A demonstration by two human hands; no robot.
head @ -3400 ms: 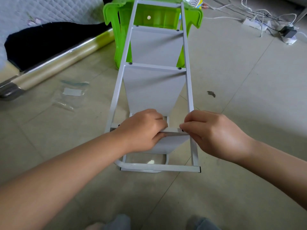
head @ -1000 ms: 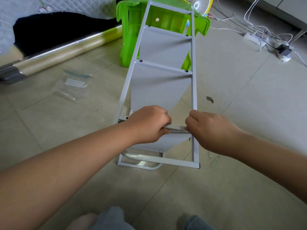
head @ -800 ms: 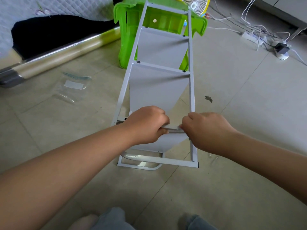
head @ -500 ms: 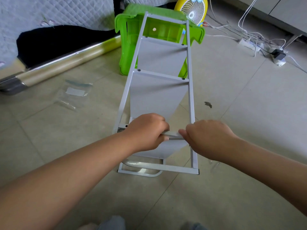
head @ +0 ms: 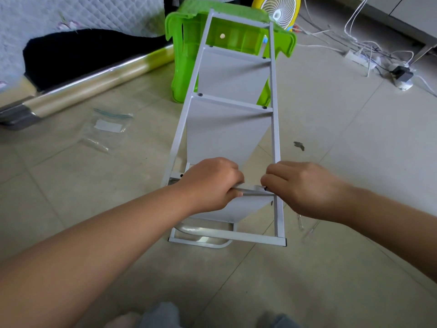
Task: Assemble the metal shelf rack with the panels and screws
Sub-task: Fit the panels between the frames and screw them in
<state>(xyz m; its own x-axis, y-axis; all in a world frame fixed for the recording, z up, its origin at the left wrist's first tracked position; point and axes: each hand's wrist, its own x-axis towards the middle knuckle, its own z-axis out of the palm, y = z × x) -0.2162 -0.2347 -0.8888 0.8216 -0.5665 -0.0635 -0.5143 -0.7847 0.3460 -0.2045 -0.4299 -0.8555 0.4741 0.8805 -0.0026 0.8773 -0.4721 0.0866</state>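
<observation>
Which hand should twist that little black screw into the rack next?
Probably the right hand: its fingertips pinch at the black screw by the right rail, while the left hand is busy gripping the nearest panel by its edge, steadying it.

The pale tiled floor [head: 354, 162] carried the rack [head: 227, 133] lying on its side, a green stool [head: 182, 67] behind it, a clear plastic bag [head: 106, 129] off left, and white cables [head: 364, 53] far right.

Open floor [head: 343, 162] lies right of the rack [head: 224, 133]; a green stool [head: 182, 67] blocks its far end.
</observation>
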